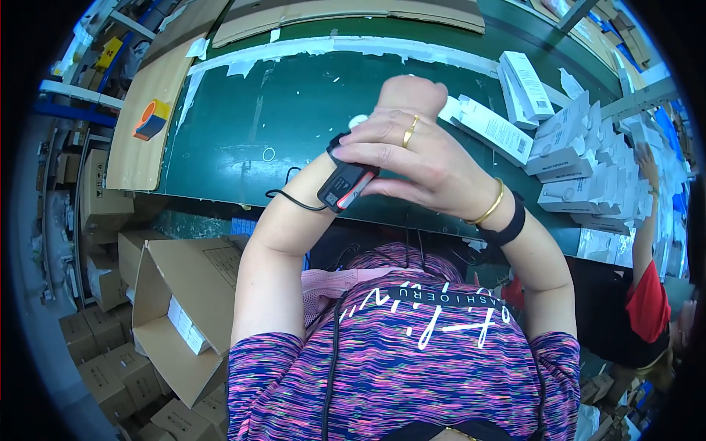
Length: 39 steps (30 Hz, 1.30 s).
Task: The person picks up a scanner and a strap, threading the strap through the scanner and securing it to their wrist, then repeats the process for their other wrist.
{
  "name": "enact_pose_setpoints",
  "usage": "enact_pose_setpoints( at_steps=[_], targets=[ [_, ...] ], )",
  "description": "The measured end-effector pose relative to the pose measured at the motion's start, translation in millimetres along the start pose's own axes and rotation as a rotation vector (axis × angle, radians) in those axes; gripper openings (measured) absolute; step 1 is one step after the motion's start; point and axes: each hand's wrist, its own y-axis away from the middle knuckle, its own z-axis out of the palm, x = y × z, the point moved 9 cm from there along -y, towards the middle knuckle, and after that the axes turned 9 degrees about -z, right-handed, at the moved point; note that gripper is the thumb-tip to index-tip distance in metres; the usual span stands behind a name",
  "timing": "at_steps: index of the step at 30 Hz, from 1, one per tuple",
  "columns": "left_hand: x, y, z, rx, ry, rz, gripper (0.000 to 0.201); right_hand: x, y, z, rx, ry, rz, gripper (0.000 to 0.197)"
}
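My right hand (423,158), with a gold ring and a gold bangle, reaches across to my left wrist. Its fingers and thumb close round a small black device (340,184) with a red strip, which sits on my left forearm. A thin black cable (294,203) loops off the device. My left hand (410,92) is curled above the green table (235,140), partly behind the right hand. A rounded white thing (358,120) peeks out beside it. Whether the left fingers hold anything is hidden.
White boxes (562,158) are stacked on the right, with several lying nearer my hands (493,132). An orange and blue tape roll (151,120) rests at left. An open carton (187,294) stands lower left. Another person's arm (644,220) reaches in at right.
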Motion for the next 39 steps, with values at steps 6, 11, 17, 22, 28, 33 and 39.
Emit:
enact_pose_setpoints(
  at_steps=[6, 11, 17, 22, 28, 33, 39],
  targets=[
    [12, 15, 35, -0.135, -0.103, 0.212, 0.011, -11, 10, 15, 0.082, -0.009, -0.045, 0.055],
    [19, 17, 9, -0.106, -0.006, 0.272, 0.007, -21, 17, 12, 0.037, 0.003, -0.126, 0.054],
    [28, 20, 9, -0.107, 0.087, 0.300, 0.014, -31, 13, 8, -0.007, -0.007, -0.207, 0.043],
    [35, 18, 2, -0.214, 0.506, 0.236, 0.023, -37, 22, 7, -0.039, 0.045, -0.296, 0.036],
    [17, 20, 19, -0.204, 0.386, 0.193, 0.026, -35, 17, 12, -0.089, 0.044, -0.278, 0.040],
    [-3, 16, 28, -0.408, 0.473, -0.014, 0.024, -9, 18, 8, 0.012, -0.133, -0.061, 0.051],
    [-12, 38, 24, -0.370, 0.649, 0.016, 0.029, 2, 9, -3, 0.098, -0.187, 0.083, 0.060]
  ],
)
